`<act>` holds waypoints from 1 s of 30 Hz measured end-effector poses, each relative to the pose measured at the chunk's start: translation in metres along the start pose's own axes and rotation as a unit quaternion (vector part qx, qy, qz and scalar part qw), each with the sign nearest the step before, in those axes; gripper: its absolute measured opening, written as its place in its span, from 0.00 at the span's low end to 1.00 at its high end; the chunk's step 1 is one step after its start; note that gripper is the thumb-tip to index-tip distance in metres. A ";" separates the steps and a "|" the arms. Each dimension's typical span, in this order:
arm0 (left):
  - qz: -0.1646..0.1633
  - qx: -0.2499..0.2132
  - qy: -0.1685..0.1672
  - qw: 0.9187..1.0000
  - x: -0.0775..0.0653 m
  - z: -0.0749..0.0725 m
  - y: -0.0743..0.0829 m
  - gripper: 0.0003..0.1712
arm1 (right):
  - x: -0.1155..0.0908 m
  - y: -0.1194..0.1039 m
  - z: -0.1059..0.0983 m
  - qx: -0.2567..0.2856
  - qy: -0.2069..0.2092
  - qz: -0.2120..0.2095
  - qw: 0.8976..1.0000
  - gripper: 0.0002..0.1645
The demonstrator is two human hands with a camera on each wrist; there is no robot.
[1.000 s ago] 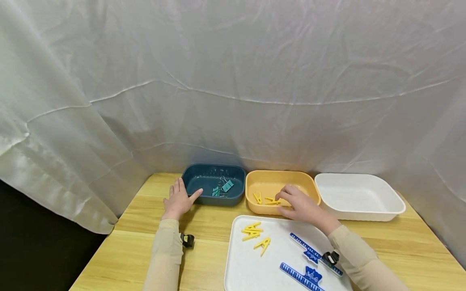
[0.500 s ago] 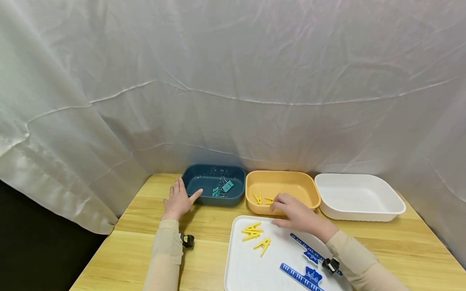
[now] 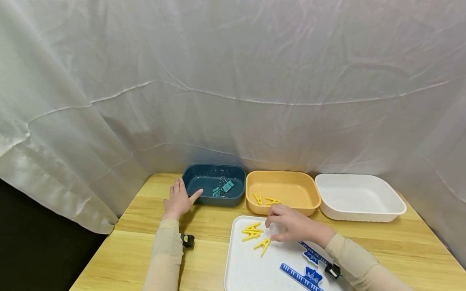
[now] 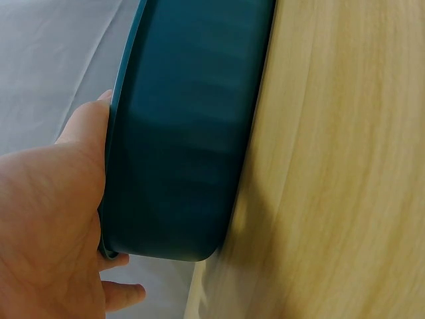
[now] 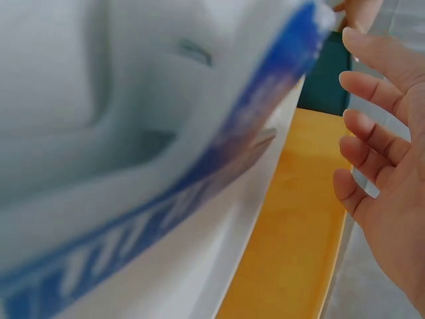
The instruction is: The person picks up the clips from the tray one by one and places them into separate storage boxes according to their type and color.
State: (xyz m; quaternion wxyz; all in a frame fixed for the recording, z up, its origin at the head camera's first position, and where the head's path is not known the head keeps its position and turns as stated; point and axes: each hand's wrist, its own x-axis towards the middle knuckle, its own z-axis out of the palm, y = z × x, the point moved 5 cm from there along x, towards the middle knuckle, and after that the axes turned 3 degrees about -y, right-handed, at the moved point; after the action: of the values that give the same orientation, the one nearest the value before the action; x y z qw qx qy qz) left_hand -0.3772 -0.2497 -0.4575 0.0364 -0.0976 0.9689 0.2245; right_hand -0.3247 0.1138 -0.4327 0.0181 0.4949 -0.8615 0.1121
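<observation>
My left hand (image 3: 179,201) rests on the left corner of the dark teal bin (image 3: 204,199), fingers spread over its rim; the left wrist view shows the palm against the wall of this teal bin (image 4: 179,133). Over the back of the white tray (image 3: 240,275), my right hand (image 3: 295,224) hovers with nothing between its loosely bent fingers. Just left of it on the tray lie several yellow clothespins (image 3: 252,231). Two more yellow clothespins (image 3: 272,201) lie inside the orange bin (image 3: 302,194). In the right wrist view the right hand (image 5: 392,139) appears with fingers apart.
Teal binder clips (image 3: 227,186) lie in the teal bin. Two blue clips with a piano-key pattern (image 3: 300,278) are on the tray, one partly under the right forearm. A white bin (image 3: 360,194) stands at the right. A pale curtain (image 3: 233,81) hangs behind.
My right hand has moved back from the orange bin to over the tray, near the yellow clothespins, uncovering a clothespin in that bin. My left hand has stayed put.
</observation>
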 end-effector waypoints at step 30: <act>0.000 -0.007 -0.005 1.000 -0.002 -0.002 0.001 0.63 | 0.000 -0.001 0.032 0.097 -0.084 -0.003 0.992 0.11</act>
State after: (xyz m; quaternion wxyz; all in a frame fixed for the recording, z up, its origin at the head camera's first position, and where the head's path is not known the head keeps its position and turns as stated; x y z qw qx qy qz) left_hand -0.3755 -0.2492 -0.4553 0.0412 -0.0970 0.9671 0.2314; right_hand -0.3213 0.1061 -0.4641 -0.1016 0.5042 -0.8438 0.1529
